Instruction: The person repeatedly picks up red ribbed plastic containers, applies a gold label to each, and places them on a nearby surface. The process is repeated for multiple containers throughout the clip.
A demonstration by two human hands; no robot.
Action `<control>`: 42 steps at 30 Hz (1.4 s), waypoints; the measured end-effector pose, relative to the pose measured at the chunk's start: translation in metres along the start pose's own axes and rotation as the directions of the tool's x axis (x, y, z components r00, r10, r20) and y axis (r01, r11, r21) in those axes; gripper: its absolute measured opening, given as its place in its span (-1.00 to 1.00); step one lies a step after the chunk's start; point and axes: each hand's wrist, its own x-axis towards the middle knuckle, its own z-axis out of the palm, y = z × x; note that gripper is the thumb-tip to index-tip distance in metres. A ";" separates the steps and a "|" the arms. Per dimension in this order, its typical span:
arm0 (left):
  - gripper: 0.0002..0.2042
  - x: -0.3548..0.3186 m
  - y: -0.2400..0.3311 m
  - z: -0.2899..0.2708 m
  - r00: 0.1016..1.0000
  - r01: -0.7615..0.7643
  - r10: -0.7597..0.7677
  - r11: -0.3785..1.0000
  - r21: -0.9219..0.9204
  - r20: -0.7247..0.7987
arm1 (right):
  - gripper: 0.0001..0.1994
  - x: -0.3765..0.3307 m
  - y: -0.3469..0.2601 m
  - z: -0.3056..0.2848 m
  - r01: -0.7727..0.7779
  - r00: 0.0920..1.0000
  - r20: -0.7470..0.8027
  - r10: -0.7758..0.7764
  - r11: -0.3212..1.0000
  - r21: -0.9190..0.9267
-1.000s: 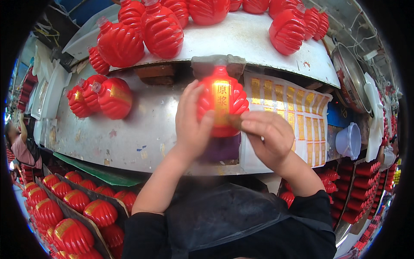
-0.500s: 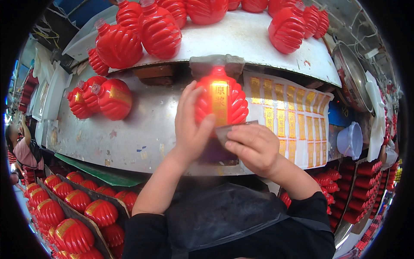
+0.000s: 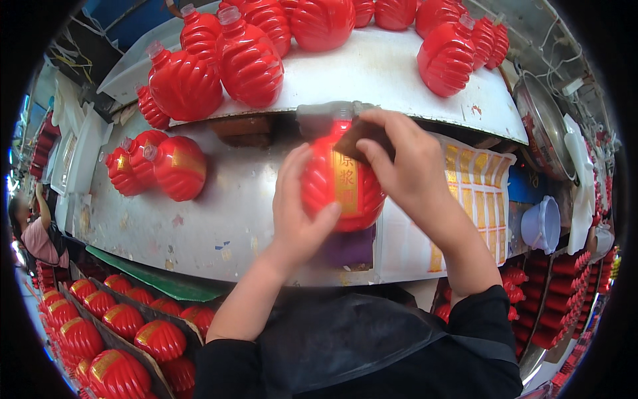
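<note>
A red ribbed plastic bottle [image 3: 320,181] lies on the metal worktop, its clear neck against a grey padded block [image 3: 316,116]. Down its middle runs a gold label [image 3: 347,186]. My left hand [image 3: 292,206] steadies the bottle, fingers along its left side and thumb at the label's lower left edge. Pinched in my right hand [image 3: 412,156] is a flat dark brown scraper-like piece [image 3: 361,141], pressed at the label's upper end. To the right, partly under my right forearm, spreads a white sheet of gold labels [image 3: 492,206].
Several red bottles [image 3: 249,63] stand on a raised white shelf [image 3: 359,80] at the back. Others with gold labels [image 3: 176,166] lie at the left. A lilac bucket [image 3: 539,225] and a large metal basin [image 3: 541,126] are at the right. Crated red bottles [image 3: 119,376] fill the lower left.
My right hand has moved up the bottle with the brown piece, from the label's lower end to its upper end. My left hand stays at the bottle's left side.
</note>
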 end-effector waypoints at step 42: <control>-0.49 0.052 0.035 -0.009 0.910 0.412 -0.311 0.759 -0.504 0.276 | -0.71 -0.041 0.005 0.006 0.068 0.970 -0.233 -0.070 0.998 -0.015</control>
